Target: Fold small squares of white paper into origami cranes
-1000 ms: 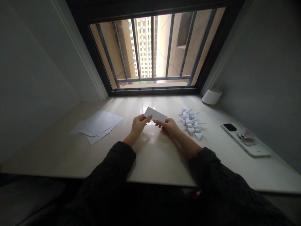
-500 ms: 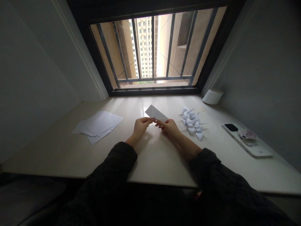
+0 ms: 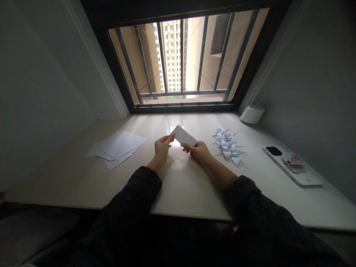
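A small folded white paper (image 3: 183, 135) is held just above the middle of a pale desk (image 3: 180, 185). My left hand (image 3: 162, 147) pinches its left end with thumb and fingers. My right hand (image 3: 198, 150) pinches its right lower edge. To the left lies a loose stack of white sheets (image 3: 116, 147). To the right, close to my right hand, sits a heap of several folded white paper cranes (image 3: 227, 145).
A phone in a white case (image 3: 292, 167) with a round sticker lies at the right. A white round object (image 3: 252, 113) stands in the back right corner. A barred window (image 3: 183, 59) closes the far side; grey walls stand left and right.
My left hand slid from near the paper's middle back out to its left end. The paper stayed raised, tilting slightly. The right hand barely moved.
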Tool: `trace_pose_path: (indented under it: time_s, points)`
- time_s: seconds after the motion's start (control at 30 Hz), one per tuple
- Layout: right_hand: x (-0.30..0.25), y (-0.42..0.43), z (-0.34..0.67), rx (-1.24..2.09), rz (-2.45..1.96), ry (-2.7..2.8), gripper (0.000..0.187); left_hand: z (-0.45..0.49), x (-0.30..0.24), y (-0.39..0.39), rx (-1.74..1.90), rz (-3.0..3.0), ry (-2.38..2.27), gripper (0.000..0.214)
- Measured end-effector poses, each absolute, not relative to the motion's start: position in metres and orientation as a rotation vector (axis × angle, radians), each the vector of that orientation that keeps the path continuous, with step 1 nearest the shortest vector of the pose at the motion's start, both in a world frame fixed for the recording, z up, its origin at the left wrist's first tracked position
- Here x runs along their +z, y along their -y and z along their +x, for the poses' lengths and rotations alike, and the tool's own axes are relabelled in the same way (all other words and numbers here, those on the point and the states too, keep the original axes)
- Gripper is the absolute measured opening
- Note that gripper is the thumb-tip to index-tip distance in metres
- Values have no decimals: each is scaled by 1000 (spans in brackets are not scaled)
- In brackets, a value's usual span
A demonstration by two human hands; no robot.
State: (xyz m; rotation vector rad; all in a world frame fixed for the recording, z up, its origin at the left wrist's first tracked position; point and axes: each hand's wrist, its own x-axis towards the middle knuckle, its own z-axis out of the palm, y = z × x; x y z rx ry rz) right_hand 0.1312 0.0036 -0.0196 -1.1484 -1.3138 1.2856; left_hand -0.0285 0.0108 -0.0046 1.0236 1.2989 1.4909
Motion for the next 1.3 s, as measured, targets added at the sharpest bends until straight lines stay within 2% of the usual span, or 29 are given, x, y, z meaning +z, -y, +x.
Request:
trace_pose_path:
  time_s: [0.8, 1.1, 1.3]
  points:
    - [-16, -2, 131, 1272, -1178, 1293, 33, -22, -7, -11, 1635, 1099, -1298, 26]
    - [-18, -5, 133, 1299, -1153, 1278, 33, -19, -7, -9, 1635, 1150, -1278, 31]
    - [-21, -8, 138, 1310, -1182, 1246, 31, -41, -5, -25, 1691, 944, -1330, 37]
